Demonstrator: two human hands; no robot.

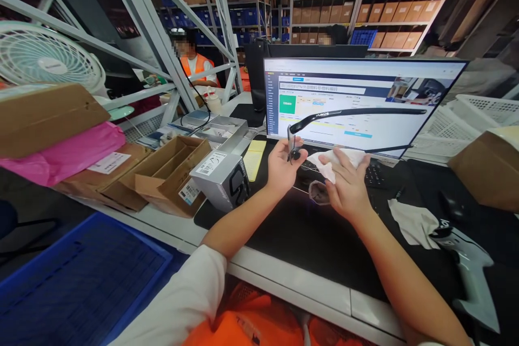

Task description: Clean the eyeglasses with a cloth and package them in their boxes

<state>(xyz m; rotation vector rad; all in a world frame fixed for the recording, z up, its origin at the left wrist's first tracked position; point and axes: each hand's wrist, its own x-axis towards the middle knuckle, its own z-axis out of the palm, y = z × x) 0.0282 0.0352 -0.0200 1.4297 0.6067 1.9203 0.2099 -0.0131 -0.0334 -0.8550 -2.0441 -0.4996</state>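
Observation:
My left hand pinches a pair of glasses by the front, near one lens. Their dark temples stretch to the right, across the front of the monitor. A white cloth is in my right hand, pressed under the fingers close to the glasses. Most of the lens area is hidden or edge-on. Left of my forearm stands a silver-grey box with a label on top and a black pattern on its side. The black desk mat lies below both hands.
A lit monitor stands behind my hands. To the right are a barcode scanner, a crumpled cloth and a cardboard box. Open cartons and a blue crate are at left. A person in an orange vest sits beyond.

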